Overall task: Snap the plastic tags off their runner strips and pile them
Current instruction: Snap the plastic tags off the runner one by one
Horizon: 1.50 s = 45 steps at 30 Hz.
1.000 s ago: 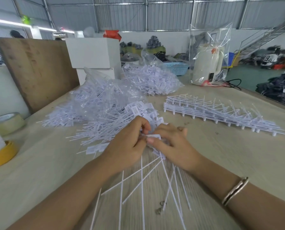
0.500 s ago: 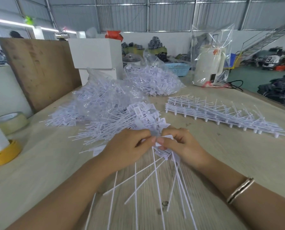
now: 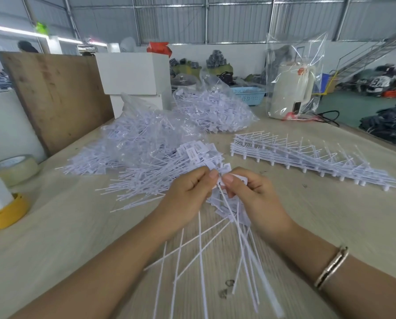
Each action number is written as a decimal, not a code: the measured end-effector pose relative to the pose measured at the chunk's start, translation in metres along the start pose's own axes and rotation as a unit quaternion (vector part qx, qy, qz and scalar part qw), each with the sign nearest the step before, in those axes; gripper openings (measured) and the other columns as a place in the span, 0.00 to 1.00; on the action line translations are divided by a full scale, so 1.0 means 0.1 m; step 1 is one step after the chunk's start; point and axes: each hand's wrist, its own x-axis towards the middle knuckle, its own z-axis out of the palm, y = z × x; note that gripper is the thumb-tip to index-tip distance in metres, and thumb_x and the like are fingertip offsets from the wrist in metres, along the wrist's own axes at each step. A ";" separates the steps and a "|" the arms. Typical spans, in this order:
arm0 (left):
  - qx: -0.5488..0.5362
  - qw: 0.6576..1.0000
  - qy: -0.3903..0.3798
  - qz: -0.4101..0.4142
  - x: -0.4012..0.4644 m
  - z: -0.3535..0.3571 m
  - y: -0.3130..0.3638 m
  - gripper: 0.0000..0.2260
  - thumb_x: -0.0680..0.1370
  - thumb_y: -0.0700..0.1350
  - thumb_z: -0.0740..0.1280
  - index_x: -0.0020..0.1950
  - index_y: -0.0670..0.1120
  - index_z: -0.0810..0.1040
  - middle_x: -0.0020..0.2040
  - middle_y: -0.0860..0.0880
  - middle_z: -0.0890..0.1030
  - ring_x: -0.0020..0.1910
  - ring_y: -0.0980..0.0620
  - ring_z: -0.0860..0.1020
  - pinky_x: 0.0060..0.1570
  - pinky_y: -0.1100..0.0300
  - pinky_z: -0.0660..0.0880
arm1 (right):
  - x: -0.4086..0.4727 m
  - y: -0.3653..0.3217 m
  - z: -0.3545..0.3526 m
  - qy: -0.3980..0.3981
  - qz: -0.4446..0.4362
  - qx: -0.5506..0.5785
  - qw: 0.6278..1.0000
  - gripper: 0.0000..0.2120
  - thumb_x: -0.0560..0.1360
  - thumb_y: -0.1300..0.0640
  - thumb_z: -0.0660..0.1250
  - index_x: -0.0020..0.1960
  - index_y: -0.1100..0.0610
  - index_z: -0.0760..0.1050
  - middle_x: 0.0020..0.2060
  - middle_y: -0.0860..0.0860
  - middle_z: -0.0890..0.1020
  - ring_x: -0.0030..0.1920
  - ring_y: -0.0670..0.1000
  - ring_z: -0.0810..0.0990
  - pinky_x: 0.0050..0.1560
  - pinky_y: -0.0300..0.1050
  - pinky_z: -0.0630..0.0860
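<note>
My left hand (image 3: 187, 194) and my right hand (image 3: 254, 199) meet at the table's middle, thumbs and fingers pinching a bunch of white plastic tags (image 3: 229, 210). The tags' long thin tails (image 3: 243, 247) fan down toward me between my forearms. Just beyond my hands lies a loose pile of snapped-off tags (image 3: 160, 178). A stack of emptied runner strips (image 3: 307, 157) stretches across the table at the right.
Two clear bags of tags (image 3: 211, 111) sit behind the pile. A tape roll (image 3: 15, 169) and a yellow roll (image 3: 5, 215) lie at the left. A wooden board (image 3: 56, 97), white boxes (image 3: 132, 74) and a bagged kettle (image 3: 291, 90) stand at the back.
Both hands have drawn slightly toward me and lifted with the bunch; the tails have swung and spread differently below my hands.
</note>
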 end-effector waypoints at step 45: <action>0.253 0.948 -0.101 0.164 -0.07 -0.11 -0.12 0.26 0.76 0.41 0.54 0.67 0.65 0.50 0.51 0.61 0.67 0.34 0.57 0.71 0.35 0.55 0.72 | 0.03 0.04 -0.14 -0.098 -0.024 -0.378 0.920 0.15 0.74 0.41 0.59 0.38 0.49 0.77 0.35 0.47 0.76 0.43 0.50 0.73 0.53 0.57 0.68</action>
